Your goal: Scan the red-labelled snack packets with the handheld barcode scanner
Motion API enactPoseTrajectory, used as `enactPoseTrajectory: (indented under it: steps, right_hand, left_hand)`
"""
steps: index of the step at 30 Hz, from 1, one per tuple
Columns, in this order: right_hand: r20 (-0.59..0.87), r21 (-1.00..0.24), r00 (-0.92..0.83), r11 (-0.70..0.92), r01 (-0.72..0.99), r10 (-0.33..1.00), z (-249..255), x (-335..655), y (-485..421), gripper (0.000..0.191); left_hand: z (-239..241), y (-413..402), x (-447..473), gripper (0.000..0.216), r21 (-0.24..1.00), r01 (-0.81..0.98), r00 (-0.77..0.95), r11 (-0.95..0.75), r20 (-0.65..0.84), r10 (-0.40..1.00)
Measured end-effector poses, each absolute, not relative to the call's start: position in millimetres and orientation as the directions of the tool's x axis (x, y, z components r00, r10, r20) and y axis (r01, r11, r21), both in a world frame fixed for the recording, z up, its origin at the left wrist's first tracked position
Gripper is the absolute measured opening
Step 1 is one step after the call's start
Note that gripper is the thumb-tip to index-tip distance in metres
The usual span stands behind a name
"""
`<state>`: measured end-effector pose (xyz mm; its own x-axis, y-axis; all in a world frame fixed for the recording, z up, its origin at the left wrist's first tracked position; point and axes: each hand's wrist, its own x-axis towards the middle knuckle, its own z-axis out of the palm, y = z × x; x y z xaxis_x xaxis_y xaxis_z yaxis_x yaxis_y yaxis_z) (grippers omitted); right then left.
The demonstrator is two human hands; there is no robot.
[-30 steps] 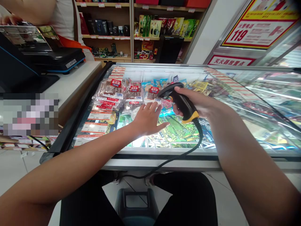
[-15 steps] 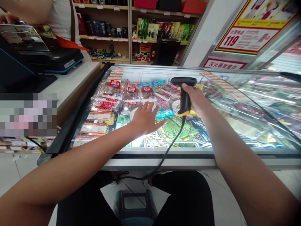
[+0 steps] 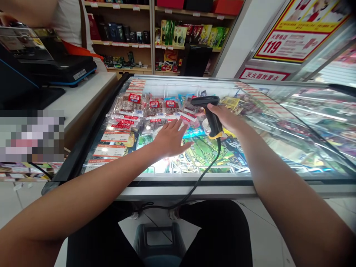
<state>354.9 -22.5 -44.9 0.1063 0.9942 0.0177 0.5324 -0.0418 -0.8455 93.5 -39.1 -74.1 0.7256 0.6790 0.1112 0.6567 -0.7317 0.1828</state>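
Note:
My right hand (image 3: 222,115) is closed round the handle of a black and yellow barcode scanner (image 3: 213,120), its head tilted toward the left. From the handle a black cable (image 3: 204,174) runs down over the front edge of the glass-topped freezer (image 3: 222,191). With fingers spread, my left hand (image 3: 174,139) is over the glass, near several clear packets with red labels (image 3: 170,108). Whether its palm touches the glass I cannot tell. Green patterned packs (image 3: 205,150) show beneath the glass, between the two hands.
Price labels (image 3: 109,150) line the freezer's left side. On the counter (image 3: 91,89) at left sits a black device (image 3: 62,70), with another person's arm (image 3: 30,13) behind it. Shelves of goods (image 3: 122,33) stand at the back. A grey stool (image 3: 160,241) is between my legs.
My right hand has shifted the barcode scanner leftward and tilted it, bringing its head closer to the red-labelled packets. My left hand has barely moved.

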Motion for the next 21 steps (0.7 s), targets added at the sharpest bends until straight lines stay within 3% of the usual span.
enactPoseTrajectory:
  steps: [5,14,19,21]
  right_hand:
    - [0.056,-0.878,0.083,0.009,0.478,0.995,-45,338,-25,0.060]
    - [0.006,-0.970,-0.143,0.040,0.240,0.990,-39,284,-15,0.059]
    - [0.032,-0.980,-0.037,0.039,0.197,0.999,-46,289,-9,0.067]
    - [0.049,-0.978,0.039,0.040,0.203,0.998,-49,294,-8,0.066]
  left_hand:
    - [-75,-35,92,0.095,0.169,0.630,0.756,-0.758,0.086,0.649]
    - [-77,-35,95,0.095,0.118,0.620,0.771,-0.776,0.090,0.630]
    - [-68,-39,93,0.059,0.071,0.574,0.789,-0.816,0.220,0.574]
    - [-63,-36,89,0.050,0.041,0.643,0.725,-0.765,0.289,0.625]
